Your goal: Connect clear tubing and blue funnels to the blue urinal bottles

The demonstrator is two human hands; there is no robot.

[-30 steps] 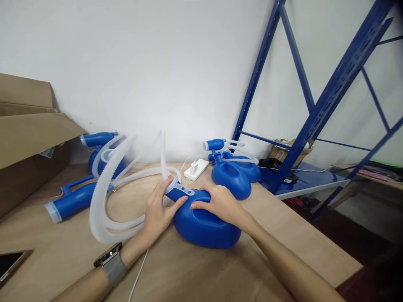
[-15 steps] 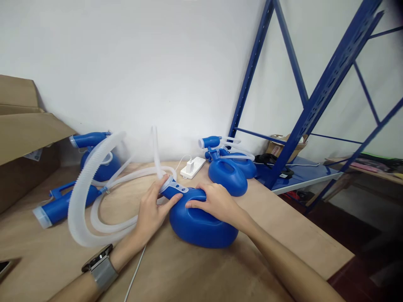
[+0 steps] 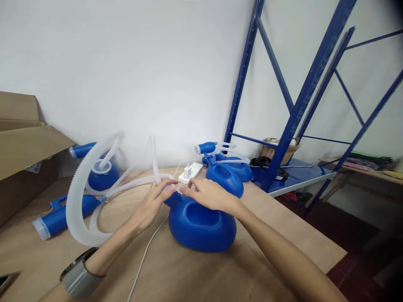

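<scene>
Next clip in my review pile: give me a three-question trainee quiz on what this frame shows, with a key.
1. True or false: both hands meet at the neck of the nearest blue container.
2. Multiple choice: the white power strip lies (A) inside the cardboard box, (B) on the table by the wall, behind the hands, (C) on the blue shelf.
3. Fill in: the wrist of the left hand wears a ____.

Key
1. True: the left hand and the right hand pinch at the neck where the thin clear tube rises.
2. B.
3. Watch; the corrugated white hose loops just beyond that arm.
</scene>
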